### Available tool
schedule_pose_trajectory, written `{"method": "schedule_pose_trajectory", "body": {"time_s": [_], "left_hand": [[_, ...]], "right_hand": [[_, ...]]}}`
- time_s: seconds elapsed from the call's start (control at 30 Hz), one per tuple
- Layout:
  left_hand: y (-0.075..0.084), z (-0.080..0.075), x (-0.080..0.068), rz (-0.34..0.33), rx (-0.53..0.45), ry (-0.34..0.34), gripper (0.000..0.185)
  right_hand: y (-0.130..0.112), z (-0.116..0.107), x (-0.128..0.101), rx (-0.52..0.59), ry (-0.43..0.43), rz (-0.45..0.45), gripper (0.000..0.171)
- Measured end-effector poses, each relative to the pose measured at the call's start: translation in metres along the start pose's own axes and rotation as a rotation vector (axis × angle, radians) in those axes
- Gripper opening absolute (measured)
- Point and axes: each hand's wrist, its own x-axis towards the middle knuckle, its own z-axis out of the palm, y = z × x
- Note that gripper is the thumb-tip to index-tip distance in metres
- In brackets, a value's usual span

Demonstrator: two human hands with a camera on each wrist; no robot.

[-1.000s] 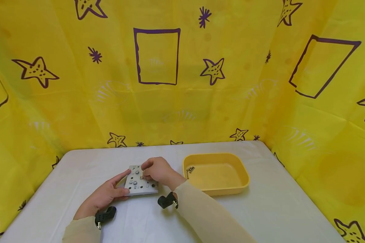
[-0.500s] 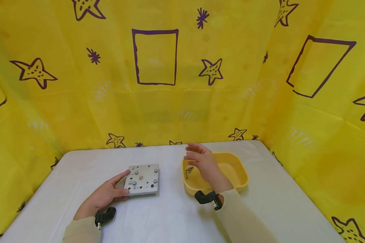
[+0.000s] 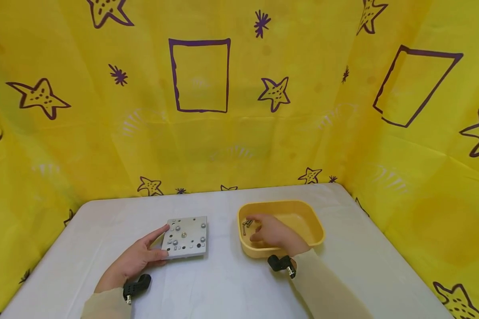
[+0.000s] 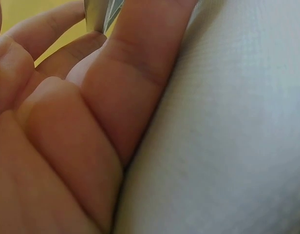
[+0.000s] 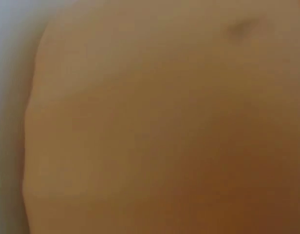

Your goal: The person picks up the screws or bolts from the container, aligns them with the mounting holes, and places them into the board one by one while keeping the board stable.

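Note:
A square grey metal plate (image 3: pixel 185 237) with holes and several screws lies flat on the white table (image 3: pixel 223 283). My left hand (image 3: pixel 162 241) rests against its left side, index finger straight along the edge and thumb at the near corner. The left wrist view shows the straight fingers (image 4: pixel 91 122) and a sliver of the plate (image 4: pixel 99 14). My right hand (image 3: pixel 250 228) reaches into the yellow tray (image 3: pixel 317 228), forefinger and thumb apart beside a few small metal screws (image 3: pixel 245 224) in its left corner. The right wrist view is a blur.
Yellow cloth walls with purple stars and rectangles close in the table at the back and both sides. The tray stands right of the plate with a gap of bare table between them. Black camera mounts sit on both wrists.
My right hand left the plate, crossed to the right and came down into the tray by the screws. The left hand and the plate stayed put.

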Motion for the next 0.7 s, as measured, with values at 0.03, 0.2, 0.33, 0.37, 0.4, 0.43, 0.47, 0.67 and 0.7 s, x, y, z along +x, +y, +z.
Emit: {"method": "schedule_pose_trajectory", "body": {"time_s": [0.03,0.2,0.33,0.37,0.4,0.43,0.47,0.67,0.7], "left_hand": [[0.0001,0.0001,-0.0002,0.002,0.0,-0.002,0.093],[0.0001,0.0002,-0.0007,0.012,-0.018,-0.016,0.092],[-0.0003,0.0007,-0.0012,0.016,-0.034,-0.022,0.091],[-0.0003,0.0009,-0.0011,0.015,-0.04,-0.022,0.091],[-0.0005,0.001,-0.0009,0.016,-0.039,-0.022,0.092],[-0.0003,0.001,-0.0009,0.014,-0.043,-0.023,0.092],[-0.0003,0.001,-0.0009,0.013,-0.042,-0.022,0.092],[0.0002,0.0013,-0.0012,0.007,-0.027,-0.02,0.092],[0.0002,0.0014,-0.0011,0.007,-0.026,-0.022,0.092]], "right_hand": [[0.0003,0.0006,0.0011,-0.024,-0.006,-0.003,0.059],[0.0025,0.0029,0.005,-0.165,-0.008,-0.034,0.058],[0.004,0.0046,0.0062,-0.234,0.005,-0.031,0.05],[0.0044,0.0051,0.0065,-0.243,0.009,-0.025,0.047],[0.0042,0.0053,0.0067,-0.248,0.013,-0.021,0.045],[0.0039,0.0056,0.007,-0.25,0.018,-0.019,0.043],[0.0041,0.0063,0.0072,-0.26,0.024,-0.021,0.04],[0.0025,0.0096,0.006,-0.369,0.048,-0.077,0.038],[0.0015,0.0098,0.0056,-0.386,0.049,-0.087,0.038]]}}
